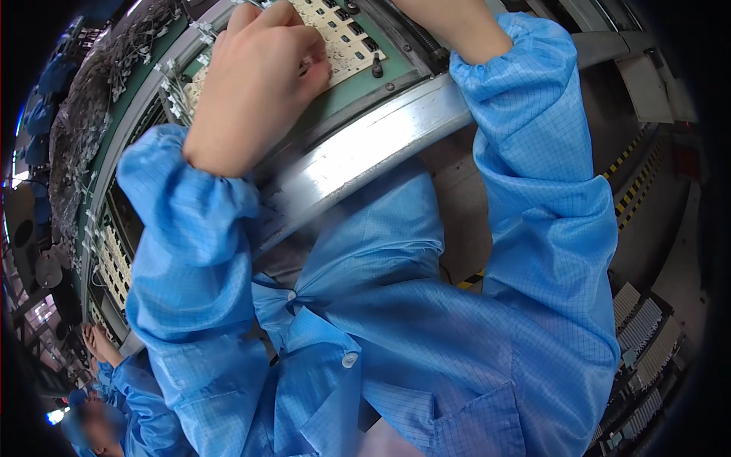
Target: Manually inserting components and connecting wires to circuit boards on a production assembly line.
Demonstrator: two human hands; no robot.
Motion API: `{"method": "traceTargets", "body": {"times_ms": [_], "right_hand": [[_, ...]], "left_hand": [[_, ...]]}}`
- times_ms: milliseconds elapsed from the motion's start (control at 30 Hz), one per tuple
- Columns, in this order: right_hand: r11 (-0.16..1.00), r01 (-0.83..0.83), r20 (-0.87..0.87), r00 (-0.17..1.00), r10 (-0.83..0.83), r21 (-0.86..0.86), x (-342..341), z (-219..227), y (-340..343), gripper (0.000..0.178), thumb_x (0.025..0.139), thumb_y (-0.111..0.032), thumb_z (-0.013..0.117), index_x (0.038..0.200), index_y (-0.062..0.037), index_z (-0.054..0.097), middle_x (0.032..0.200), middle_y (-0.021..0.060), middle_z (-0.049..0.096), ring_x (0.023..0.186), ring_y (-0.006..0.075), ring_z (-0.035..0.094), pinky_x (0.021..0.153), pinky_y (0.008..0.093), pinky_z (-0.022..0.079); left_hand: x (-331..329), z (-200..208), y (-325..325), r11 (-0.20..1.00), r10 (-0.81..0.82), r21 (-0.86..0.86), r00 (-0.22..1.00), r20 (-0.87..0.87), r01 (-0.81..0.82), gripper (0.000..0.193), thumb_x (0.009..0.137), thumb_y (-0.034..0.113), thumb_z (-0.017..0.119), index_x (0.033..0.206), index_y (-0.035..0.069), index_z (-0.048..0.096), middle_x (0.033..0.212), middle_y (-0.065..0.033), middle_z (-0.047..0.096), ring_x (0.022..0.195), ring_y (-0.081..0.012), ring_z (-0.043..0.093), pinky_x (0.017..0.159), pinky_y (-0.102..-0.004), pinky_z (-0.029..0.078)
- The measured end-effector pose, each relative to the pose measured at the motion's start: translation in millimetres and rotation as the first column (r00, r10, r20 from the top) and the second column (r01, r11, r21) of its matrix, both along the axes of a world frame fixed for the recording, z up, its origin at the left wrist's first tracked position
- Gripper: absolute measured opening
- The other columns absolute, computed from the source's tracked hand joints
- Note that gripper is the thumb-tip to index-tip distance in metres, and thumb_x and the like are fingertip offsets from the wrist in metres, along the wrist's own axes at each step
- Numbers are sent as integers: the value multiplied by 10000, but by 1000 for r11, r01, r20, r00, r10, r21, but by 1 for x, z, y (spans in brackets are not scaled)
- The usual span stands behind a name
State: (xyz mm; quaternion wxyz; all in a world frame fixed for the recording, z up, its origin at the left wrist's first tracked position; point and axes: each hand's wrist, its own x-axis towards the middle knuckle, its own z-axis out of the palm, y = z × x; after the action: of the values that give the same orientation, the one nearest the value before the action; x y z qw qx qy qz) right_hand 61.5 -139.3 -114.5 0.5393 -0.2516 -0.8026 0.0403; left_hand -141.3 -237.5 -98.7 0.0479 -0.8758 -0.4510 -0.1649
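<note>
My left hand (263, 80) is over a cream circuit board (344, 55) at the top of the view. Its fingers are curled in, and whatever they hold is hidden beneath them. Small black parts stand in rows on the board, which lies on a green plate (335, 110). White connectors on thin leads (177, 93) stick up along the board's left side. Of my right hand (449, 27) only the wrist and lower part show, at the top edge, to the right of the board. Its fingers are out of the picture.
A shiny metal rail (373, 141) runs along the near side of the line. Clear plastic sheeting (80, 114) and bundled leads lie beyond, at left. More boards (114, 266) sit down the line, near a co-worker's hands (99, 344). Racked boards (643, 327) stand at lower right.
</note>
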Motion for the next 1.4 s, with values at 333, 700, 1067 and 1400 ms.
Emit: {"method": "traceTargets", "body": {"times_ms": [333, 700, 1067, 1400], "right_hand": [[994, 58, -12, 998, -59, -88, 0, 1, 9, 152, 833, -91, 593, 801, -43, 734, 868, 133, 690, 887, 326, 652, 812, 420, 521], [993, 103, 25, 994, -102, -57, 3, -4, 11, 164, 835, -116, 597, 800, -43, 739, 880, 138, 689, 919, 334, 645, 849, 438, 506], [995, 96, 14, 995, -96, -27, 0, -3, 9, 159, 837, -111, 590, 790, -59, 733, 877, 128, 689, 924, 342, 644, 844, 457, 491], [999, -18, 105, 994, 14, 34, -5, -5, 31, 130, 815, -23, 581, 847, -40, 706, 900, 143, 681, 908, 354, 648, 809, 454, 516]], "left_hand": [[37, 58, 7, 851, 235, -426, 949, -212, -306, 232, 797, 172, 721, 871, -45, 762, 848, -239, 675, 871, -375, 648, 833, -428, 531], [44, 48, -14, 924, 273, -216, 940, -206, -316, 155, 769, 151, 710, 806, 8, 758, 904, -173, 671, 999, -361, 564, 901, -416, 478], [35, 3, -35, 939, 275, 266, 939, -204, -217, 53, 816, 128, 704, 827, 77, 716, 987, -100, 637, 1040, -316, 548, 893, -434, 439], [39, -3, -54, 960, 234, 152, 972, 26, -236, 199, 812, 252, 740, 811, 53, 741, 964, -49, 621, 1015, -279, 542, 845, -422, 404]]}}
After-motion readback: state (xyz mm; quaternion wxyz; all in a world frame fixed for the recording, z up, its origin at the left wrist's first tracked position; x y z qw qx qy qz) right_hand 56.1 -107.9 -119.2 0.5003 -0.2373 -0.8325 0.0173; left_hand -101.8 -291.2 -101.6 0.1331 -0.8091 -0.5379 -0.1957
